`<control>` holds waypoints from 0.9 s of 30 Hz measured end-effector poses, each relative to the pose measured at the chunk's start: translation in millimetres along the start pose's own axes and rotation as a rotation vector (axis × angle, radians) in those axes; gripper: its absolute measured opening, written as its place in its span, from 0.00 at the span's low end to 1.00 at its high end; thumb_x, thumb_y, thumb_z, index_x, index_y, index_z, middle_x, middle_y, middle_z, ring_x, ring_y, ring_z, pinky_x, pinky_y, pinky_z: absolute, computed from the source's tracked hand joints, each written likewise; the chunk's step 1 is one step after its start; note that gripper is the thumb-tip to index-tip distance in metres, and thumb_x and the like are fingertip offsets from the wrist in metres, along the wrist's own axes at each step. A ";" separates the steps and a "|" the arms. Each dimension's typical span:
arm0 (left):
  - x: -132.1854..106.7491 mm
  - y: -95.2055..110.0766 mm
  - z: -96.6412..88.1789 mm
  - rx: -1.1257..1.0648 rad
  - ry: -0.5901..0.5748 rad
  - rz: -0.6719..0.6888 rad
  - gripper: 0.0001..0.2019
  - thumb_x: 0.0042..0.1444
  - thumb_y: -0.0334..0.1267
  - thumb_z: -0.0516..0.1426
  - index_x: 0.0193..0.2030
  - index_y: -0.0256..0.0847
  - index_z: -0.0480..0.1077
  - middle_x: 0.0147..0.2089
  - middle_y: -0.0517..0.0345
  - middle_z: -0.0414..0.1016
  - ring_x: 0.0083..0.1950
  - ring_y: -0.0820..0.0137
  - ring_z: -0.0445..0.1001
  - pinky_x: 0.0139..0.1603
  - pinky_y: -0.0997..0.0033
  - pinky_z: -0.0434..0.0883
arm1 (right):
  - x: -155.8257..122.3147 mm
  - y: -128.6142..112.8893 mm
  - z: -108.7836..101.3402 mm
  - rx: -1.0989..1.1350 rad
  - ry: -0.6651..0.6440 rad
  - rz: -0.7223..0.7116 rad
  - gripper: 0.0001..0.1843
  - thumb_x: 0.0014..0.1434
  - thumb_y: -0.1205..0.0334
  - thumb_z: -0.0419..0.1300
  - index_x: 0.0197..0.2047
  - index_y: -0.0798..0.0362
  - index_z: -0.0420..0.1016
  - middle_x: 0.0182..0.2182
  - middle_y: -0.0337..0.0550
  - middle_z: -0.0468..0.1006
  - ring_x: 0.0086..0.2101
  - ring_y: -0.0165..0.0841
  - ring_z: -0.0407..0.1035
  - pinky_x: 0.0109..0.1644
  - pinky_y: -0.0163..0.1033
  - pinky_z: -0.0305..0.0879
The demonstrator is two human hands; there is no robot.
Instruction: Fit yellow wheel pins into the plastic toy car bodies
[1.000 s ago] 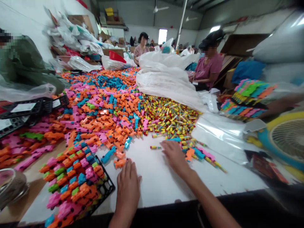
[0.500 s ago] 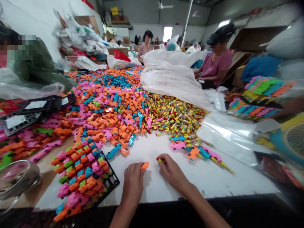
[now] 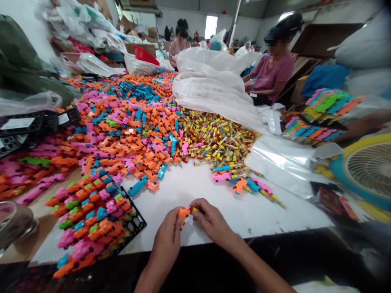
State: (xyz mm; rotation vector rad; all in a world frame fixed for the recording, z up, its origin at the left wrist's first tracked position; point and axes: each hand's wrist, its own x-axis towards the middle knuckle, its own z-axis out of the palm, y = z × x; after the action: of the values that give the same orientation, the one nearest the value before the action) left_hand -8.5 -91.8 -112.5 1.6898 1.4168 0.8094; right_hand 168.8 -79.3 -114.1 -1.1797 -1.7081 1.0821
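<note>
My left hand (image 3: 167, 239) is closed on a small orange plastic toy piece (image 3: 183, 213) near the front edge of the white table (image 3: 195, 191). My right hand (image 3: 210, 221) pinches a small yellow and red tube (image 3: 193, 209) and holds its tip against the orange piece. The two hands meet just above the table. To their left stands a black tray (image 3: 134, 226) stacked with several pink, orange, green and blue toy pieces.
A big heap of orange, pink and blue toy pieces (image 3: 131, 130) and a pile of yellow and red tubes (image 3: 220, 142) cover the table behind. White plastic bags (image 3: 214, 93) lie beyond. Other people sit at the back and right. A fan (image 3: 366, 167) is at the right.
My left hand picked up an orange piece and my right hand a yellow tube from the table. Both hands drew back toward me and brought the two parts together.
</note>
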 end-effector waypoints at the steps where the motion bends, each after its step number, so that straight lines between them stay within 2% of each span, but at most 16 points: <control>1: -1.5 1.9 -0.5 -0.021 -0.005 -0.006 0.17 0.65 0.46 0.44 0.52 0.42 0.66 0.48 0.48 0.75 0.47 0.64 0.75 0.49 0.62 0.73 | 0.4 -0.7 -2.0 -0.029 0.004 -0.025 0.07 0.66 0.62 0.52 0.46 0.50 0.68 0.36 0.39 0.74 0.35 0.30 0.68 0.41 0.36 0.65; 6: -5.7 11.2 -1.8 -0.015 0.000 0.030 0.15 0.65 0.46 0.45 0.47 0.43 0.68 0.43 0.52 0.75 0.44 0.66 0.74 0.46 0.65 0.72 | 0.7 -0.2 -4.5 -0.104 -0.005 -0.140 0.11 0.67 0.64 0.51 0.49 0.50 0.71 0.41 0.44 0.76 0.43 0.33 0.69 0.49 0.40 0.66; 14: -2.1 7.3 -8.2 0.156 -0.001 0.098 0.15 0.66 0.44 0.44 0.46 0.43 0.68 0.40 0.53 0.75 0.43 0.65 0.73 0.45 0.64 0.70 | 5.4 -6.9 -12.8 -0.229 -0.077 -0.233 0.14 0.66 0.68 0.49 0.49 0.50 0.72 0.40 0.46 0.77 0.42 0.34 0.69 0.47 0.41 0.69; 19: -1.3 1.8 -10.5 0.196 -0.014 0.139 0.14 0.66 0.42 0.45 0.46 0.42 0.69 0.41 0.53 0.76 0.43 0.66 0.73 0.45 0.66 0.69 | 5.5 -6.3 -13.5 -0.246 -0.145 -0.246 0.14 0.67 0.68 0.48 0.49 0.51 0.72 0.39 0.47 0.76 0.41 0.35 0.68 0.46 0.42 0.68; 23: -2.6 3.2 -14.4 0.256 -0.071 0.186 0.15 0.66 0.42 0.43 0.45 0.42 0.69 0.39 0.53 0.75 0.41 0.65 0.73 0.42 0.65 0.69 | 5.3 -3.6 -15.5 -0.254 -0.215 -0.237 0.14 0.67 0.68 0.47 0.47 0.53 0.73 0.36 0.46 0.75 0.38 0.34 0.67 0.43 0.39 0.67; 27: -1.3 7.7 -17.4 0.302 -0.098 0.219 0.14 0.66 0.39 0.43 0.45 0.41 0.69 0.39 0.52 0.74 0.41 0.65 0.72 0.41 0.65 0.69 | 4.2 -5.2 -17.9 -0.225 -0.213 -0.202 0.14 0.67 0.66 0.47 0.46 0.52 0.73 0.36 0.44 0.75 0.37 0.32 0.68 0.43 0.38 0.67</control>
State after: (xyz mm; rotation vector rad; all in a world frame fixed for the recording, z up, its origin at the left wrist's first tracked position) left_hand -19.7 -90.9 -97.1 2.1144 1.3541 0.6405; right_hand 182.6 -72.7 -102.8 -1.0261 -2.1102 0.9359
